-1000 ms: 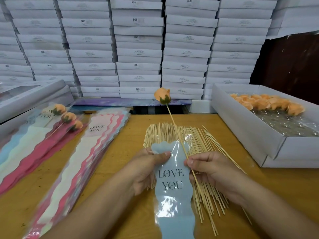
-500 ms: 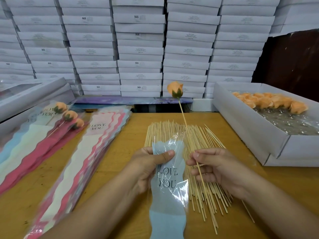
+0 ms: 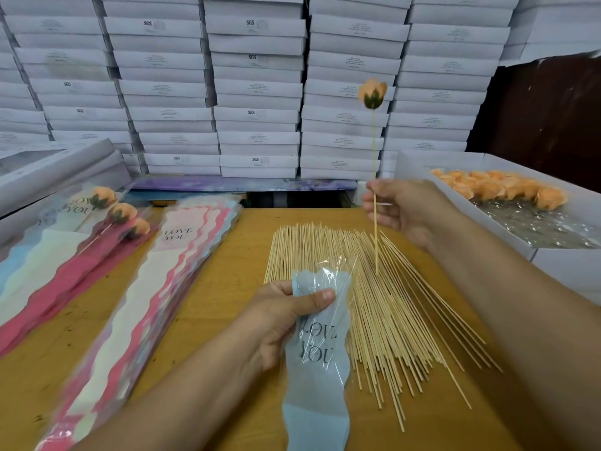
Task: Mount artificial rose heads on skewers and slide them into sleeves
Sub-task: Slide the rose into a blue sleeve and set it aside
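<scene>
The right hand (image 3: 403, 206) pinches a skewer (image 3: 375, 222) upright between thumb and fingers, an orange rose head (image 3: 372, 92) on its top and its lower tip above the mouth of the sleeve. The left hand (image 3: 279, 317) grips a pale blue sleeve (image 3: 317, 379) printed "LOVE YOU", thumb across its upper part. Beneath lies a fan of bare skewers (image 3: 374, 304) on the wooden table (image 3: 201, 320). Empty sleeves (image 3: 156, 288) are stacked at left, three finished roses (image 3: 120, 211) beyond them; a box of rose heads (image 3: 500, 187) sits far right.
</scene>
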`<act>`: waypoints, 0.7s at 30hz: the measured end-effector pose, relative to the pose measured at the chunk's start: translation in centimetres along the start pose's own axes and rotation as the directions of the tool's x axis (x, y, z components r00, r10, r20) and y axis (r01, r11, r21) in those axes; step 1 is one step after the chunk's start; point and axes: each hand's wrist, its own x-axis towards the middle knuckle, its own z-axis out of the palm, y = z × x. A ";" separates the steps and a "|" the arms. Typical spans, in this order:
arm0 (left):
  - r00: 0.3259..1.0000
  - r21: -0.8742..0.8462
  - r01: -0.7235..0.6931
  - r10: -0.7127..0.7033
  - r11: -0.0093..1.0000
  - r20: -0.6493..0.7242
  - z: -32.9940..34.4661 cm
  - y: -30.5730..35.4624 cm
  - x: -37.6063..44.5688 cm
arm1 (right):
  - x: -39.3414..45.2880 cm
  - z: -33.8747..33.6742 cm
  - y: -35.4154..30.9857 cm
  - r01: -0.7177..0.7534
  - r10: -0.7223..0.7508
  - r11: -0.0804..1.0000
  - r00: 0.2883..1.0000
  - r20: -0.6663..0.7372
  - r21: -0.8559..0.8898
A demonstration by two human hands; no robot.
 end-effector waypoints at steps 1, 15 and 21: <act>1.000 0.004 0.002 -0.002 1.000 0.002 0.0 0.0 0.0 | 0.4 0.3 -0.3 0.011 -0.011 1.000 1.000 -0.008 0.012; 1.000 0.043 -0.006 0.006 0.999 0.012 -0.2 -0.2 0.2 | 1.3 2.5 0.7 0.020 -0.020 1.000 0.999 -0.035 0.022; 1.000 0.054 0.000 -0.001 0.999 0.004 -0.2 -0.4 0.2 | 1.6 2.3 -1.0 0.084 -0.082 0.996 0.994 -0.077 0.027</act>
